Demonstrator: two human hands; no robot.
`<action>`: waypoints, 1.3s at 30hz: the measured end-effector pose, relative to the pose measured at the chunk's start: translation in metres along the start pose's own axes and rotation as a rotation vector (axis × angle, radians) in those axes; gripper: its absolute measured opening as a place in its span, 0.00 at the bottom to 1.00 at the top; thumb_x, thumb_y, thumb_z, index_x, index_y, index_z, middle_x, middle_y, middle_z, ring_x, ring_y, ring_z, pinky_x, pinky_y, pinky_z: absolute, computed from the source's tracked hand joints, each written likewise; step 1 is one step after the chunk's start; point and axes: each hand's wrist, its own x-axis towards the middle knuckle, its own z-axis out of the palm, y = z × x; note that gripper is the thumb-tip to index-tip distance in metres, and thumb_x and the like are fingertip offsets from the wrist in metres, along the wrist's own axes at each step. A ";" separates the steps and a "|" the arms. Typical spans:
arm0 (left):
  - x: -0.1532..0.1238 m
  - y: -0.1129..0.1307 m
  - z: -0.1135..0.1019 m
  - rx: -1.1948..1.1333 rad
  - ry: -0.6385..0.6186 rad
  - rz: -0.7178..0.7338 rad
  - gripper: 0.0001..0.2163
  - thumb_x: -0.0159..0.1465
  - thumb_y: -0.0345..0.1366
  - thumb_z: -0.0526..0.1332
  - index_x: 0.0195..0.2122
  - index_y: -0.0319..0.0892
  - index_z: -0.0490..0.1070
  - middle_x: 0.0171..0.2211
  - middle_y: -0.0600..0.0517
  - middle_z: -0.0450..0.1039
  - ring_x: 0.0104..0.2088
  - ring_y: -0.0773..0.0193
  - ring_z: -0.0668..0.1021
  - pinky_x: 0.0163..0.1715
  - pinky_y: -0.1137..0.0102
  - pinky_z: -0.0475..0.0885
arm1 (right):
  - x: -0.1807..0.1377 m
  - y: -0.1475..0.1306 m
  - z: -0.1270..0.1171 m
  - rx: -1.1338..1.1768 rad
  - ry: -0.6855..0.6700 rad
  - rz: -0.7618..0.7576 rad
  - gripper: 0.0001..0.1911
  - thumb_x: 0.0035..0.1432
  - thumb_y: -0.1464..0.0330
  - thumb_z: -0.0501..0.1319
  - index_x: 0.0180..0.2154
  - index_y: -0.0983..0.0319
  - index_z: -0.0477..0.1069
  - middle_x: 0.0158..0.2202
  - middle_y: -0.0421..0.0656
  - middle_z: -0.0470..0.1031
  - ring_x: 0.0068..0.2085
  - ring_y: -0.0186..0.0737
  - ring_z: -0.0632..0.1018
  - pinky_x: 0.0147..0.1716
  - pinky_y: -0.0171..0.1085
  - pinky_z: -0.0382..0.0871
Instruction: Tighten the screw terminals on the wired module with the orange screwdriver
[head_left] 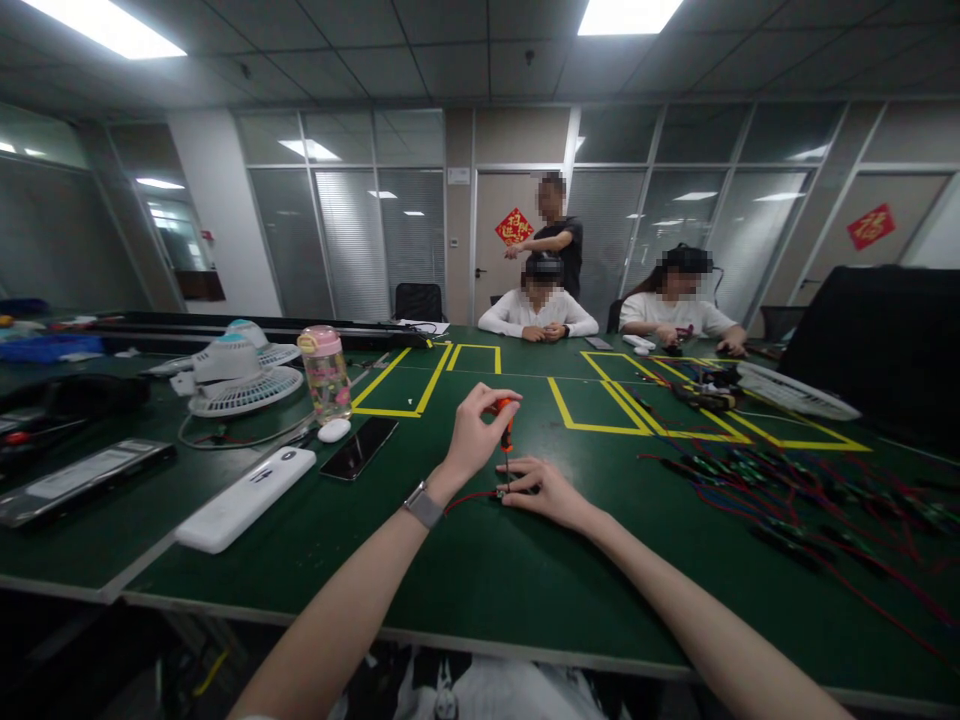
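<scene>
My left hand [474, 432] is closed around the orange handle of a small screwdriver [507, 428] held upright, its tip pointing down onto a small dark part [501, 492] on the green table [480, 570]. A watch sits on my left wrist. My right hand [541, 487] lies on the table with its fingers pinching that small part, steadying it under the screwdriver tip. A red wire [469, 499] runs from the part towards my left wrist.
A phone [359, 447], white power strip [246, 497], pink bottle [325, 374] and white desk fans [240, 375] lie to the left. Tangled red and black wires with parts [787, 500] cover the right. Two people sit at the far side, a third stands behind.
</scene>
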 end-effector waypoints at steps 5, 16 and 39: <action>-0.001 0.001 0.000 -0.009 -0.064 0.008 0.11 0.64 0.37 0.56 0.44 0.44 0.74 0.37 0.50 0.70 0.37 0.66 0.74 0.38 0.72 0.70 | -0.001 0.002 0.002 -0.013 -0.009 0.005 0.13 0.54 0.57 0.62 0.40 0.53 0.78 0.51 0.47 0.74 0.54 0.49 0.72 0.57 0.53 0.56; 0.000 -0.002 0.002 -0.092 -0.038 -0.048 0.09 0.61 0.38 0.60 0.38 0.41 0.76 0.34 0.51 0.70 0.33 0.68 0.74 0.35 0.74 0.70 | -0.003 0.008 0.003 -0.077 -0.047 -0.022 0.13 0.56 0.59 0.60 0.42 0.54 0.77 0.53 0.48 0.72 0.55 0.50 0.71 0.57 0.56 0.55; 0.002 -0.005 0.002 -0.243 -0.137 -0.101 0.14 0.66 0.34 0.52 0.49 0.42 0.72 0.46 0.47 0.72 0.44 0.64 0.75 0.43 0.71 0.70 | -0.005 0.005 0.002 -0.095 -0.050 -0.017 0.14 0.57 0.61 0.59 0.44 0.53 0.76 0.53 0.47 0.72 0.56 0.50 0.70 0.58 0.58 0.53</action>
